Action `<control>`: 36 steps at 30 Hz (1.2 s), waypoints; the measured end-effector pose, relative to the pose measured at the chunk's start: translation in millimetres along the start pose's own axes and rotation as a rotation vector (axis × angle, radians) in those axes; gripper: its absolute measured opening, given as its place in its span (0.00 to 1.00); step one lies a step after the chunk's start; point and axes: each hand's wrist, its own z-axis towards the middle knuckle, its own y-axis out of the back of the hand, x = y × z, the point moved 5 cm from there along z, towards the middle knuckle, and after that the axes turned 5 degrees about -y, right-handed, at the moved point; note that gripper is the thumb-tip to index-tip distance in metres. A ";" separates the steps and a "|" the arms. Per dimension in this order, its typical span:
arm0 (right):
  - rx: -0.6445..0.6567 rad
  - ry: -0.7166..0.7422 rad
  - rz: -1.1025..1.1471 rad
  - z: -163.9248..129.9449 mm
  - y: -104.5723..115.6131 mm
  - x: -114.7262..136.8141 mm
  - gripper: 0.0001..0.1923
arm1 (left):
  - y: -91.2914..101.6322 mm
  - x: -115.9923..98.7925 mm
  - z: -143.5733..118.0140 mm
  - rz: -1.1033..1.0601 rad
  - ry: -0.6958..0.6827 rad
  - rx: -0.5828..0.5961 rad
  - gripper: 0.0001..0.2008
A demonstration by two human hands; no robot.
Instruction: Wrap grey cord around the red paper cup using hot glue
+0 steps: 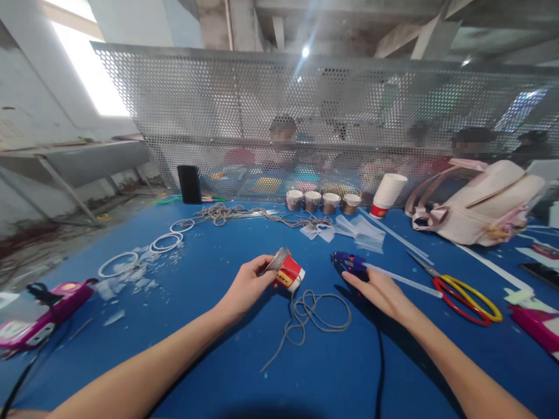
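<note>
The person's left hand point(253, 282) is closed around one end of a red-and-white paper cup point(292, 273), which is tipped on its side just above the blue tabletop point(244, 361), its grey-corded end toward the upper left. The right hand point(384, 291) curls around a blue hot-glue gun point(349, 265), nozzle toward the cup but apart from it; finger pressure on the trigger cannot be told. The step looks like gluing grey cord point(321, 326) around the cup. Done well, it would likely mean a thin bead beside the last turn, then cord laid snug against it before the glue sets, with fingertips clear of the nozzle. The loose loops below should be free of knots, and the glue stick point(406, 281) clear of the scissors point(463, 299).
</note>
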 end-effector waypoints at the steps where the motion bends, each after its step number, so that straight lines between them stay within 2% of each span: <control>1: 0.027 -0.024 -0.071 -6.5 6.5 0.0 0.16 | 0.1 -1.1 -0.5 0.014 0.000 -0.001 0.10; 3: 0.087 -0.100 -0.337 -22.9 18.8 -0.3 0.19 | 0.4 -3.7 -1.8 0.052 -0.008 0.000 0.10; 5: 0.128 -0.107 -0.442 -40.5 27.3 7.3 0.18 | 0.2 -6.7 -3.9 0.102 -0.023 0.005 0.10; 8: 0.185 0.060 -0.234 -58.4 23.4 41.2 0.11 | -3.0 -11.7 -8.8 0.153 -0.034 0.029 0.11; 11: 0.064 0.356 0.030 -59.8 13.8 89.9 0.06 | -9.1 -17.5 -14.7 0.152 -0.038 0.065 0.11; 13: -0.003 0.492 0.085 -53.9 3.5 113.8 0.05 | -12.5 -20.5 -18.0 0.126 -0.031 0.078 0.11; 16: -0.023 0.528 0.063 -40.8 -13.6 127.5 0.03 | -15.4 -22.0 -20.4 0.067 -0.002 0.097 0.11; 21: -0.032 0.567 0.040 -34.6 -27.0 122.9 0.06 | -18.5 -16.7 -19.9 -0.071 0.084 0.157 0.15; 26: -0.029 0.492 0.071 -39.8 -28.4 119.2 0.09 | -21.5 -10.5 -18.7 -0.120 0.140 0.187 0.14; 28: 0.042 0.366 0.177 -40.3 -29.2 116.0 0.07 | -22.1 -9.5 -18.8 -0.106 0.153 0.193 0.14; 32: 0.273 0.033 0.462 -40.6 -33.4 104.3 0.04 | -24.2 -9.4 -20.0 -0.096 0.206 0.239 0.13; 36: 0.390 -0.064 0.552 -41.7 -31.9 98.1 0.04 | -25.3 -10.2 -21.1 -0.097 0.237 0.283 0.12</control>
